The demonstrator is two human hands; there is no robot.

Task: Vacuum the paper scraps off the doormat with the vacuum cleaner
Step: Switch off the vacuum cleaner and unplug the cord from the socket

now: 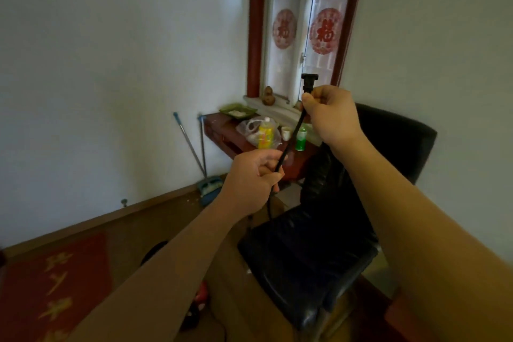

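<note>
Both my hands are raised in front of me and hold a black power cord [292, 137]. My right hand [329, 112] pinches it just below the black plug [309, 82], which points up. Lower down, my left hand [251, 179] grips the cord, which then drops behind a black chair. The red doormat [52, 283] with gold characters lies on the floor at the lower left. Part of a red and black vacuum cleaner [200, 302] shows under my left forearm. No paper scraps are discernible on the mat.
A black leather chair [319, 244] stands right in front of me. Behind it a dark red table [222, 133] carries bottles, a bag and a cup under a window [302, 36]. Two mops [194, 153] lean in the corner against the white wall.
</note>
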